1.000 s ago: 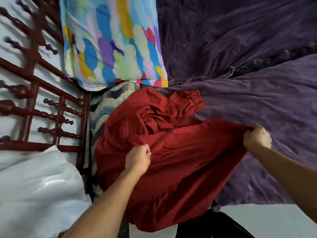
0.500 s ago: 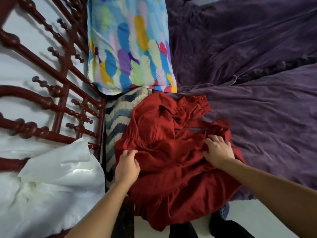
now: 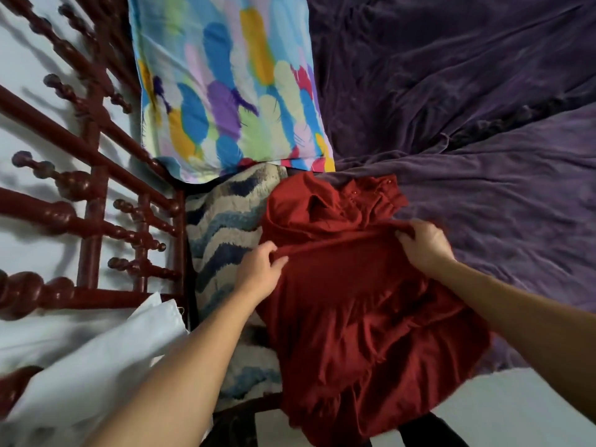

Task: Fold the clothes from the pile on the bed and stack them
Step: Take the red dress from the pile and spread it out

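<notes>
the change is in the spread of the hands; a second back the right hand (image 3: pixel 422 243) is stretched far out to the side, pulling the red garment (image 3: pixel 354 317) wide, and half a second back it lies flat on the cloth near the middle; now it sits close in, fingers curled and pinching a raised ridge of red fabric; the left hand (image 3: pixel 258 272) pinches the other end of that same ridge between thumb and fingers, so both hands are closed on the garment and the cloth runs taut between them

i judge this to be a first fold being drawn across the body of the garment; the cloth is narrower than when it was spread, but the lower hem hangs bunched over the edge of the bed (image 3: pixel 483 350) and the collar end, with its small buttons (image 3: pixel 354 191), is crumpled above the ridge; no finished stack shows, so the task looks early

the garment lies on the purple blanket (image 3: pixel 500 204), beside a wavy blue and cream throw (image 3: pixel 219 227) and just below a feather-print pillow (image 3: pixel 232 91); a white cloth (image 3: pixel 96 359) lies near the wooden rail (image 3: pixel 93 221)

no brand, label or readable writing shows on anything
</notes>
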`<act>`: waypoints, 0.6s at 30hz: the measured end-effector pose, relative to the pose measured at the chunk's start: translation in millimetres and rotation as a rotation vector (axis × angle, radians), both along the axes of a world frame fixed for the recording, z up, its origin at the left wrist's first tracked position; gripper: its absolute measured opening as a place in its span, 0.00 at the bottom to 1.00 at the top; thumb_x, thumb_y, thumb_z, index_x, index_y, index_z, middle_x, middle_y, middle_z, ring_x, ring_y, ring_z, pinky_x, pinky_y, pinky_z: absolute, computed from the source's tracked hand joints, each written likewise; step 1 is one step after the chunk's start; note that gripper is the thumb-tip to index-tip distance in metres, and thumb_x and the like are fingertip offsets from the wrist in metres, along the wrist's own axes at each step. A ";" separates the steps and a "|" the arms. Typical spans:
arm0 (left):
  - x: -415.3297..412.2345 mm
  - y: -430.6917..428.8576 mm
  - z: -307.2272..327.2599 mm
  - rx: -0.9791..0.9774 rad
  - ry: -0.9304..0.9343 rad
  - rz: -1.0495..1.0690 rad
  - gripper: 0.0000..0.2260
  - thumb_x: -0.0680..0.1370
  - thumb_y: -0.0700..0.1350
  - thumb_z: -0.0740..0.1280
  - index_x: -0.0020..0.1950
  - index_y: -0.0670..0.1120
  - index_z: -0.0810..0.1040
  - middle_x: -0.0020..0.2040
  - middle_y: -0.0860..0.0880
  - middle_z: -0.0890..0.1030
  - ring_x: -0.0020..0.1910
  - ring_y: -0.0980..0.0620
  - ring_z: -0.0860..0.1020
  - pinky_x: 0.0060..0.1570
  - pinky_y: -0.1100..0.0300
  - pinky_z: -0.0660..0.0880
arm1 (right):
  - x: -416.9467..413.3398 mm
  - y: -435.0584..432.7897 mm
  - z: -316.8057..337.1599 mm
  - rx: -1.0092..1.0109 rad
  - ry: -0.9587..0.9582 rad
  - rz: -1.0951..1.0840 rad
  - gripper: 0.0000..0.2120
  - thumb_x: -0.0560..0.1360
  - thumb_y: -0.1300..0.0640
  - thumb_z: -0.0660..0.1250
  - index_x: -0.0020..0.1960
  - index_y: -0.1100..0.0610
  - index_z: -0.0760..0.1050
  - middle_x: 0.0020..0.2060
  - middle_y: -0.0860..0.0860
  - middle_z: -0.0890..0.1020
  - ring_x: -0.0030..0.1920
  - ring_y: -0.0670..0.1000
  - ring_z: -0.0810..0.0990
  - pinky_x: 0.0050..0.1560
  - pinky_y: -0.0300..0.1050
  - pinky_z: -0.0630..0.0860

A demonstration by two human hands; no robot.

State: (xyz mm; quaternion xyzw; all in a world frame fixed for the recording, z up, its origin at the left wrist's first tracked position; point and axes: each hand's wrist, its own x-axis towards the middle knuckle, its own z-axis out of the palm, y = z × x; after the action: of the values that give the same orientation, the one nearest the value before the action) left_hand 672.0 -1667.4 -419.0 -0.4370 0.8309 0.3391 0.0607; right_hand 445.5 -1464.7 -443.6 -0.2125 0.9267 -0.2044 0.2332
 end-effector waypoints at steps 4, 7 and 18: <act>-74.9 4.6 17.7 0.055 0.162 -0.043 0.03 0.75 0.45 0.69 0.47 0.47 0.77 0.38 0.50 0.76 0.41 0.49 0.76 0.44 0.55 0.73 | -70.9 21.4 36.5 -0.025 0.143 -0.326 0.13 0.77 0.55 0.63 0.56 0.63 0.75 0.55 0.67 0.79 0.56 0.68 0.76 0.55 0.56 0.73; -84.0 17.8 6.9 0.151 0.072 -0.048 0.12 0.75 0.48 0.69 0.56 0.46 0.76 0.44 0.48 0.77 0.46 0.46 0.78 0.47 0.56 0.73 | -94.9 70.9 41.4 0.060 0.158 -0.517 0.16 0.77 0.54 0.61 0.61 0.61 0.74 0.59 0.66 0.77 0.60 0.67 0.75 0.60 0.56 0.71; -7.0 126.4 -73.4 0.421 -0.389 -0.326 0.07 0.73 0.46 0.73 0.44 0.45 0.76 0.48 0.34 0.80 0.49 0.36 0.80 0.45 0.51 0.75 | 67.3 144.5 -6.6 0.085 0.005 0.140 0.20 0.71 0.40 0.65 0.58 0.50 0.74 0.50 0.50 0.76 0.53 0.56 0.78 0.47 0.49 0.75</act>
State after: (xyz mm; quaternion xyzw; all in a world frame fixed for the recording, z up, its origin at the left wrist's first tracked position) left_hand 665.0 -1541.0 -492.4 -0.3325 0.7743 0.3996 0.3609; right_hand 512.8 -1320.1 -450.2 -0.2670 0.9181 -0.1474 0.2533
